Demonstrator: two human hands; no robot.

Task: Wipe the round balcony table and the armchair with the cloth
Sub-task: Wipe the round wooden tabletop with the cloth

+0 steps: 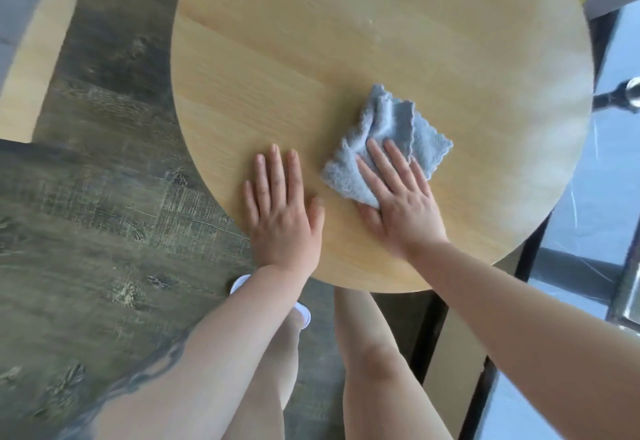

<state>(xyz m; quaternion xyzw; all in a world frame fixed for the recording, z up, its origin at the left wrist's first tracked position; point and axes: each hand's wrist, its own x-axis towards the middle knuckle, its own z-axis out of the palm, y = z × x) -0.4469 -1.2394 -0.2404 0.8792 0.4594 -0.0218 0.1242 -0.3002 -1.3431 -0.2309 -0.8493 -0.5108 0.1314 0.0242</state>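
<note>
A: Left to right, what have we got?

B: At the far left edge, a pale curved bit of furniture point(24, 69), maybe the armchair, too cropped to say. Then the left hand point(282, 211), flat near the counter's point(311, 41) near edge, fingers straight, holding nothing. It looks to be bracing.

A: And the cloth?

B: Just right of that hand, near the middle of the counter towards the near side. The cloth point(388, 142) is grey-blue, folded and a little bunched. The right hand point(401, 204) lies on its near part, fingers straight and pressing it down, thumb on the wood beside it. No curl round it, so that grip is released too.

A: Which step, then?

B: Wiping the counter, I'd judge; the armchair comes later. A dusty haze shows towards the far right edge.

A: Next move?

B: Probably sliding the cloth out that way under steady flat pressure, keeping the fold from rolling up.
</note>
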